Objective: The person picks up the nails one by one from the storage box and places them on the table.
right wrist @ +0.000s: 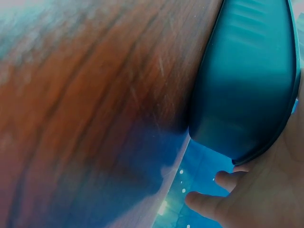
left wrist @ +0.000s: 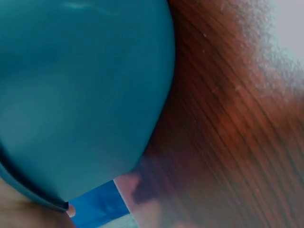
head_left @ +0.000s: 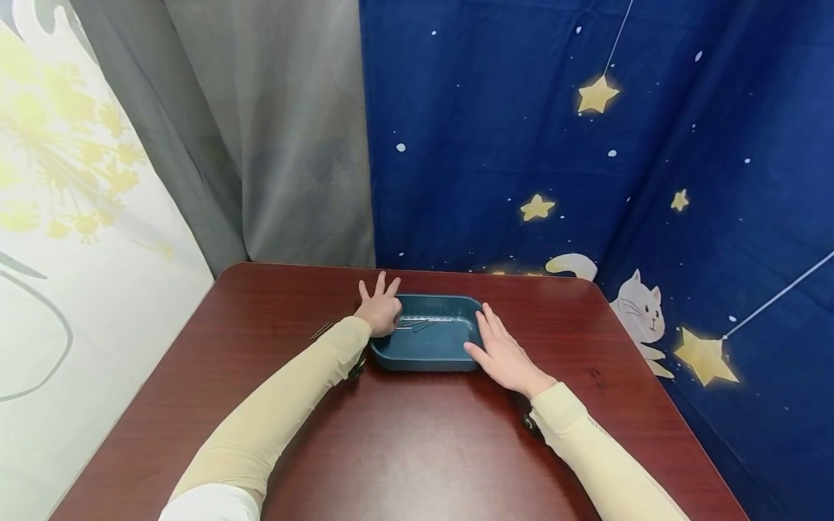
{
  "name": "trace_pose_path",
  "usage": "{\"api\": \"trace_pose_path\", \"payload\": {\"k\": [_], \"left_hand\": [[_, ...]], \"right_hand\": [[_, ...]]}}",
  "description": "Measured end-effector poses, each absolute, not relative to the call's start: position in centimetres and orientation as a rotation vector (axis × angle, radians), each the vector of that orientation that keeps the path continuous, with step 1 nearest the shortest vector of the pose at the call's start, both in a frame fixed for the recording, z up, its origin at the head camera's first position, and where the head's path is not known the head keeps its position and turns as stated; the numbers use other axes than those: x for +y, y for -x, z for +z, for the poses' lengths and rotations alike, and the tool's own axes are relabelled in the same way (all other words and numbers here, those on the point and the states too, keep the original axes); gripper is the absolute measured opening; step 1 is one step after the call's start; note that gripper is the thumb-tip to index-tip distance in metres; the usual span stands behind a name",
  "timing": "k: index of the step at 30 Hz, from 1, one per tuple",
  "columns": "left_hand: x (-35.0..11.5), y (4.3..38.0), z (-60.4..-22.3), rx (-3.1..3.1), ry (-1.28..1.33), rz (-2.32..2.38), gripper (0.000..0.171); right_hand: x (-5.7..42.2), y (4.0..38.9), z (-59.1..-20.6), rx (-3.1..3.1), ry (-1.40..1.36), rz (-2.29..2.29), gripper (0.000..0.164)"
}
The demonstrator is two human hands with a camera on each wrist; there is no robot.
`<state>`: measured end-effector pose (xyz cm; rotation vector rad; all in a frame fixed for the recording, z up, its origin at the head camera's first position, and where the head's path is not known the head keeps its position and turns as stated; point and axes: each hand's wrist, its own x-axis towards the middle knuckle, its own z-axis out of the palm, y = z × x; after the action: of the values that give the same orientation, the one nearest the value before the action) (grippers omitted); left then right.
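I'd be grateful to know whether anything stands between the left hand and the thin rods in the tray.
Nothing visible does: in the head view, the left hand is at the left end of the tray, and the thin rods lie just to its right.

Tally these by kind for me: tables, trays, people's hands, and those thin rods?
Table: 1
Tray: 1
Hands: 2 (left hand, right hand)
Thin rods: too small to count surely, left out
Total, without rods: 4
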<state>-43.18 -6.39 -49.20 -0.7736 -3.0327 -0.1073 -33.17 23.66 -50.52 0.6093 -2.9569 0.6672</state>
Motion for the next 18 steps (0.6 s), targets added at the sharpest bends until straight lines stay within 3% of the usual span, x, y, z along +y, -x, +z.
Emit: {"api": "trace_pose_path", "payload": {"k": [6, 12, 18], "left_hand": [[-6.16, 43.41, -49.17, -3.038, 0.787, -0.043, 0.023], [-5.99, 43.25, -48.81, -3.05, 0.775, 0.115, 0.01], [-6.02, 43.17, -48.64, -3.062, 0.815, 0.146, 0.008]], "right_hand": [[23.62, 33.25, -50.57, -2.951, -0.604, 0.678, 0.081], [23.46, 33.16, -50.54, -2.956, -0.596, 0.683, 0.085], [23.47, 32.98, -50.48, -2.953, -0.597, 0.697, 0.086]]}}
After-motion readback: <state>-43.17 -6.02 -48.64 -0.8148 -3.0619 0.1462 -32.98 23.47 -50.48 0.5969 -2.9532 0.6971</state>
